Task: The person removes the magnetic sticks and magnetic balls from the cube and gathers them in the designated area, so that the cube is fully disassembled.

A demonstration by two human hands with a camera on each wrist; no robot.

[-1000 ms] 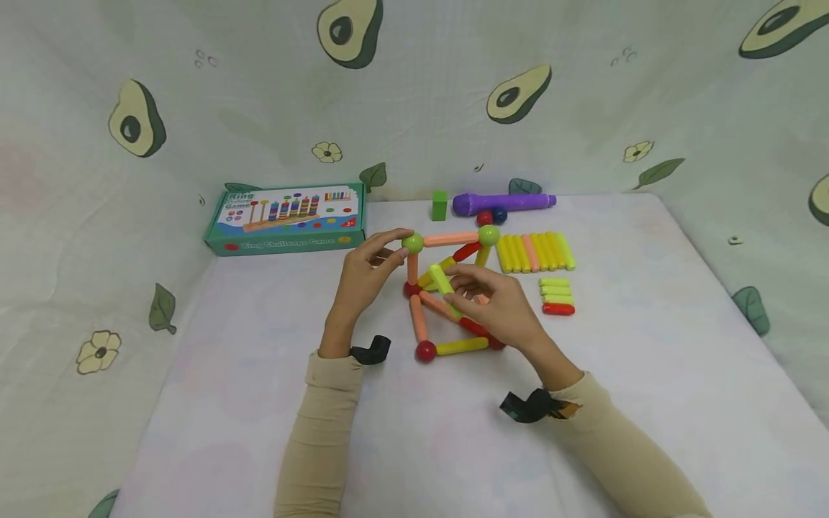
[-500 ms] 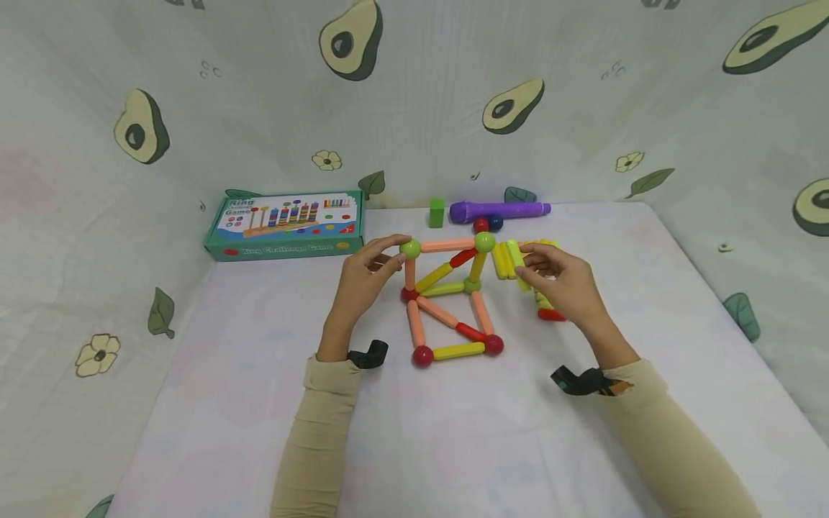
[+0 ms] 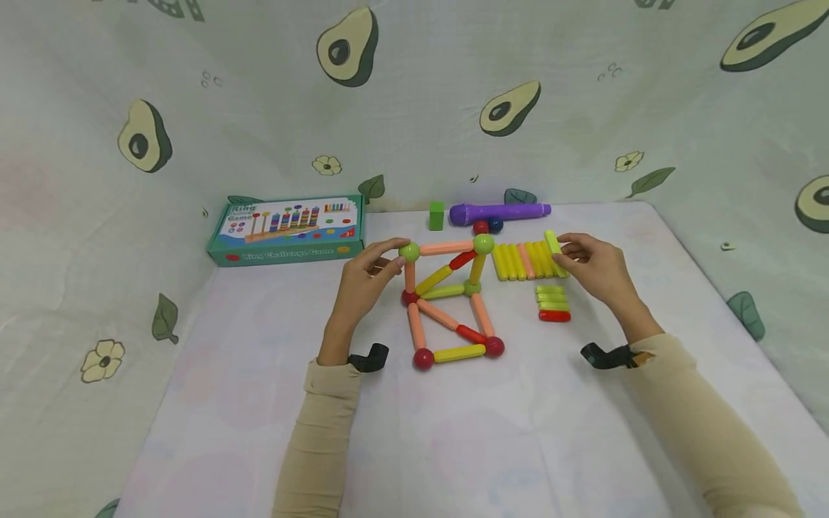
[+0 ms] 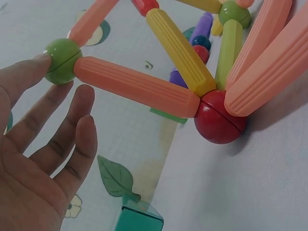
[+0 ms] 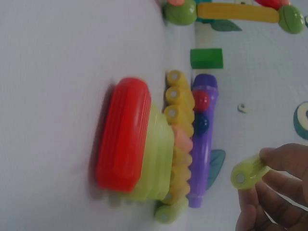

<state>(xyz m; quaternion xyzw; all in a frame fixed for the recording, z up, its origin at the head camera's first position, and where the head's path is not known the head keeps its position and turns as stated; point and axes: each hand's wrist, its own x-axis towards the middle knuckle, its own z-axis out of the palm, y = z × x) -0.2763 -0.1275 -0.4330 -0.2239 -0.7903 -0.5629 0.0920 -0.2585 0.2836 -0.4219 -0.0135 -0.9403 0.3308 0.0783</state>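
Observation:
My left hand (image 3: 364, 283) pinches a green ball (image 3: 409, 252) at the upper left corner of a frame built from magnetic sticks and balls. In the left wrist view a salmon stick (image 4: 137, 86) joins that green ball to a red ball (image 4: 220, 117). Yellow, red and green sticks make up the frame's other sides and diagonals. Between thumb and fingers, my right hand (image 3: 599, 267) pinches a light green stick (image 5: 249, 173), raised over the right end of a row of mostly yellow sticks (image 3: 512, 261). One salmon stick lies in that row.
Nearer me sits a short stack of light green sticks with a red stick (image 3: 555, 316) in front. A purple microphone-shaped toy (image 3: 501, 211), red and blue balls, and a green block (image 3: 437, 216) lie at the back. A game box (image 3: 288, 229) stands back left.
My right hand has carried the light green stick rightward, from in front of the frame to the row's right end. My left hand has stayed on the green ball.

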